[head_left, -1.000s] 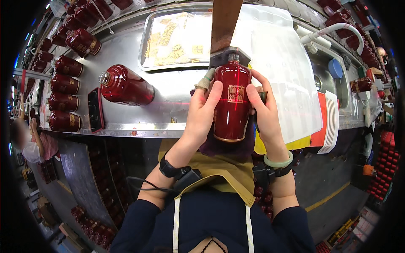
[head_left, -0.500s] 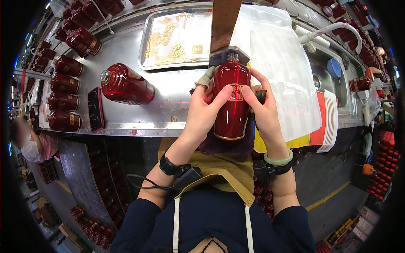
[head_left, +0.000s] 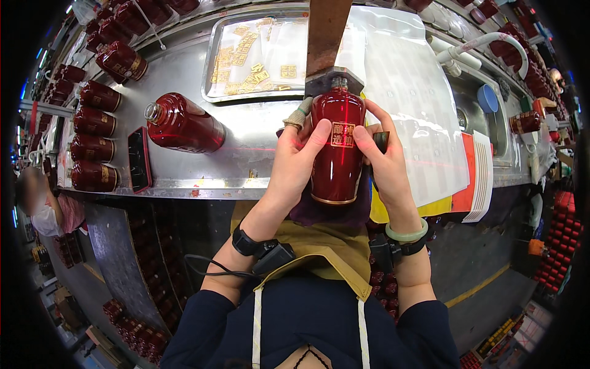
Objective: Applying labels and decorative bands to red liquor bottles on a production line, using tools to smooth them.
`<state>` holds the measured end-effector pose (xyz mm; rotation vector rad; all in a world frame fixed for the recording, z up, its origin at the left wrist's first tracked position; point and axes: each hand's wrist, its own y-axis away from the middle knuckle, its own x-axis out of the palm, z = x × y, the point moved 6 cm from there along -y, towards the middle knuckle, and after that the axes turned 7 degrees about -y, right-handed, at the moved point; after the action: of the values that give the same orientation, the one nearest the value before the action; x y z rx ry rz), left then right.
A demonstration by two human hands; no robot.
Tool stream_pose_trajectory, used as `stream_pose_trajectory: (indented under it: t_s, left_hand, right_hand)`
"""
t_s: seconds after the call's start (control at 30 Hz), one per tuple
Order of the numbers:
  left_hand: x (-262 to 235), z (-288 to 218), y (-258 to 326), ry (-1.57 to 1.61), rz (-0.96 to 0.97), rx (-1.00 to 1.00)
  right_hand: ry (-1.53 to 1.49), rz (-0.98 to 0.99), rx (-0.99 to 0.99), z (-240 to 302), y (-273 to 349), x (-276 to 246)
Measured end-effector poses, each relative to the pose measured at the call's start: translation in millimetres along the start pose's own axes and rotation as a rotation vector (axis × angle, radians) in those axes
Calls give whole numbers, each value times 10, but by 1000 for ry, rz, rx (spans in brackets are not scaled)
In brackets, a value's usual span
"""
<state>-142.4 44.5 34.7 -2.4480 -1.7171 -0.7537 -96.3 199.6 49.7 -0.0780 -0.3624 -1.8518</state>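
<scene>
On the bench (head_left: 246, 141) lies a tray (head_left: 255, 98) of gold labels (head_left: 244, 49); the left hand (head_left: 295, 158) and right hand (head_left: 387, 157) grip a bottle (head_left: 335, 178) at either side of its emblem (head_left: 342, 134).

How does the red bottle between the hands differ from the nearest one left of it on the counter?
The left hand and right hand hold the central bottle; no hand touches the counter bottle. The central bottle's neck points toward the picture's top, the counter bottle's leftward. The central bottle shows a square gold mark; the counter bottle shows none clearly. Both are glossy red.
</scene>
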Motion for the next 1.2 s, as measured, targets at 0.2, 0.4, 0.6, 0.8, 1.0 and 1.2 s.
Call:
stream_pose_trajectory:
  t_s: [0.2,0.4,0.6,0.8,1.0,1.2]
  left_hand:
    - [4,-3,9,-55,5,20]
    - [-5,3,6,-78,2,42]
    - [-49,10,-4,24,9,-8]
    - [-8,5,16,-54,23,37]
    - [-11,2,13,-37,28,52]
    - [32,-34,57,-39,-2,66]
  right_hand:
    - [31,7,-33,-10,-5,-8]
    - [9,9,-26,20,4,8]
    - [-4,-2,-29,-6,-21,0]
    - [51,10,-11,-20,-18,-36]
    - [27,-5,-27,-31,-19,-13]
    - [-53,25,21,-61,-45,-35]
